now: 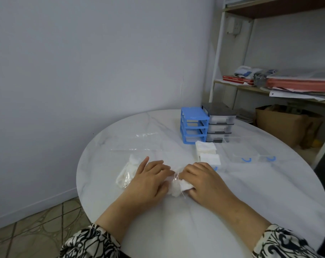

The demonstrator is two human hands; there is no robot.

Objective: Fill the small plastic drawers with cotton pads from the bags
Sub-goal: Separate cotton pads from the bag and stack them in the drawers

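Head view shows you with both hands on 1 bag of cotton pads (173, 187) at the near middle of the round table (251, 202). Its long axis runs roughly left to right, so each hand has an end. Your left hand (148, 180) lies over the left part, fingers bent down onto the plastic and the thumb tucked against it; your right hand (202, 180) is curled round the right end, where white pads bulge out beside the fingers. Whether the bag's mouth is already open, you cannot tell from here.

The drawer to fill next seems to be the clear drawer (210, 162) just beyond your right hand, already holding 2 stacks of pads. So the move turns on going forward and slightly right, and your right hand is the nearer one. 2 more clear drawers (254, 155) with blue handles lie further right, apparently without pads. The blue frame (193, 125) and the grey drawer unit (220, 123) stand behind, well apart from you.

A second bag of pads (127, 175) lies just left of your left hand, and a flat clear bag (137, 142) beyond it.
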